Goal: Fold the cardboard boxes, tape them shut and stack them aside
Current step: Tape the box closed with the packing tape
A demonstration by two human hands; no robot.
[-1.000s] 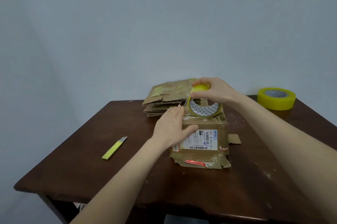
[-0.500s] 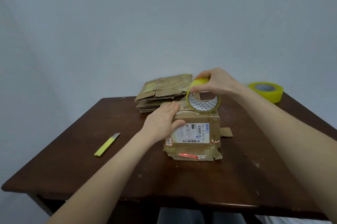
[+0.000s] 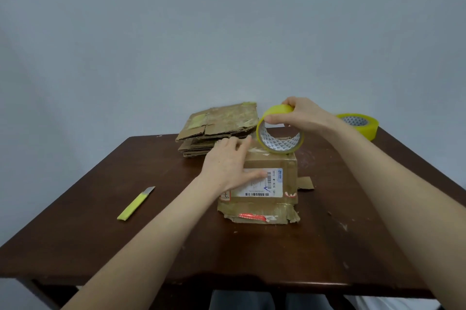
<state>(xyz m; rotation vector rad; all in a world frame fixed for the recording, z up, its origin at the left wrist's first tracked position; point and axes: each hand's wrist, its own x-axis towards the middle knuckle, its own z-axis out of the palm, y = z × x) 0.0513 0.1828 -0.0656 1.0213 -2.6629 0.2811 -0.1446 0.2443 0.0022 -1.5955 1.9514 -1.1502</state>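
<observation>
A worn brown cardboard box point(image 3: 273, 163) with a white shipping label stands folded in the middle of the dark wooden table point(image 3: 100, 234). My left hand point(image 3: 228, 164) lies flat on the box's left top edge, thumb across the label. My right hand point(image 3: 301, 114) pinches the top of a yellow tape roll point(image 3: 278, 144), which stands on edge on the box's top at its far side. A pile of flattened cardboard boxes point(image 3: 219, 128) lies behind the box, at the table's back edge.
A second yellow tape roll point(image 3: 363, 125) lies flat at the back right corner. A yellow utility knife point(image 3: 135, 205) lies on the table's left side. A small cardboard scrap point(image 3: 305, 183) sits right of the box. A pale wall stands close behind.
The view has tipped upward, so everything sits lower in frame. My right hand and the tape roll have lifted slightly toward the box's far right; my left hand stays pressed on the box.
</observation>
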